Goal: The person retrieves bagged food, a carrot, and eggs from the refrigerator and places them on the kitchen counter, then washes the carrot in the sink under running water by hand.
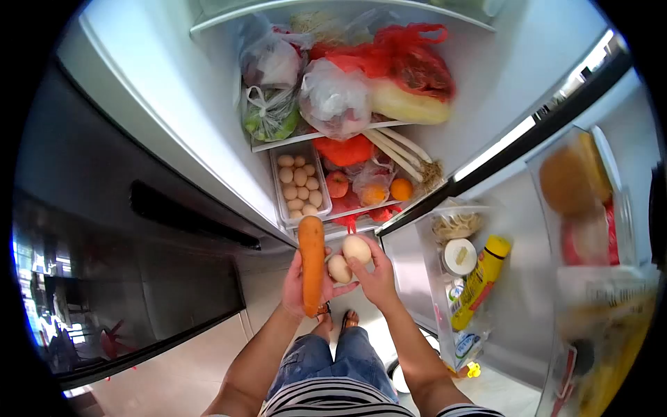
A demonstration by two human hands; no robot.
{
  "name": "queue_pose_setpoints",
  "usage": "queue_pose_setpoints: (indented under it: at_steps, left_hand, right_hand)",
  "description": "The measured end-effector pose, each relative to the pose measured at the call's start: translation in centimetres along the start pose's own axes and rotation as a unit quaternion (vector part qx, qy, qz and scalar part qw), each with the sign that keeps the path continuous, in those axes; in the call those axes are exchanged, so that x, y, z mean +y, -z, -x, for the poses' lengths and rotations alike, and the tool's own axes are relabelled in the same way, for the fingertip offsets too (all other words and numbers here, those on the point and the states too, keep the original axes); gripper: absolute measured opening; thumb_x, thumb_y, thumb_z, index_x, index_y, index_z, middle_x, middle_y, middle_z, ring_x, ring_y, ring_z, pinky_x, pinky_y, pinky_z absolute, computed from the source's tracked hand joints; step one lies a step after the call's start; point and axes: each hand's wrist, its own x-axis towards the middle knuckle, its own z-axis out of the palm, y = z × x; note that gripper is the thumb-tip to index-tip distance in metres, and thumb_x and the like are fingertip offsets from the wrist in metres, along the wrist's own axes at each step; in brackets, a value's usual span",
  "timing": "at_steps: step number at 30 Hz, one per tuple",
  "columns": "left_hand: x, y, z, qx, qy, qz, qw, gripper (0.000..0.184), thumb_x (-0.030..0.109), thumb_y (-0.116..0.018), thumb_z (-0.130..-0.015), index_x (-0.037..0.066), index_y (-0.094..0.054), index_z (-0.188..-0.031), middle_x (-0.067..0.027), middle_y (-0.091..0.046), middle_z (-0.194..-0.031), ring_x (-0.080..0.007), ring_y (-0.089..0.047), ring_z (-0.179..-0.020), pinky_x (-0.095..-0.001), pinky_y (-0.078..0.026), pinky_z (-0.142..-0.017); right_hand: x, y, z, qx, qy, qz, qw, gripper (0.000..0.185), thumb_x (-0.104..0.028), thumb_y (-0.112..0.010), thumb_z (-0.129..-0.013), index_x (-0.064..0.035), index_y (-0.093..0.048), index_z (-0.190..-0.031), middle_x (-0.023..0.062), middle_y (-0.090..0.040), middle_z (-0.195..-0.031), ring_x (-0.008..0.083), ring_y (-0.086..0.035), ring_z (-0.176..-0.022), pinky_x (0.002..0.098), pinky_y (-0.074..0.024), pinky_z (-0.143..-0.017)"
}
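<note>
In front of the open fridge, my left hand (295,288) is closed around a large orange carrot (311,267) that points up toward the shelves. My right hand (379,278) grips a pale egg (356,249) with the thumb across its front. A second egg (340,269) sits just below the first, between my two hands. The left fingertips reach under it, and I cannot tell which hand bears its weight. Beyond my hands, a clear bin (279,198) holds several more eggs. Beside that bin are an apple (337,184) and an orange (401,189).
Bagged food, including a red bag (417,59) and a white bag (335,97), fills the shelf above. Leeks (399,153) stick out below it. The right door (514,333) stands open with a yellow bottle (481,281) in its rack. A dark door (139,264) is at left.
</note>
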Motion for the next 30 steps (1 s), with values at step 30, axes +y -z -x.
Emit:
queue_pose_setpoints:
  at_steps: [30]
  left_hand:
    - [-25.8, -9.3, 16.8, -0.053, 0.243, -0.082, 0.965, 0.062, 0.062, -0.034, -0.093, 0.014, -0.051, -0.128, -0.0171, -0.044, -0.138, -0.0422, -0.042, -0.128, -0.0648, -0.037, -0.099]
  right_hand:
    - [-11.4, 15.4, 36.3, -0.003, -0.034, -0.084, 0.996, 0.048, -0.011, -0.056, -0.093, -0.0026, -0.042, -0.138, 0.0084, -0.052, -0.126, 0.0146, -0.056, -0.105, 0.0294, -0.0458, -0.091]
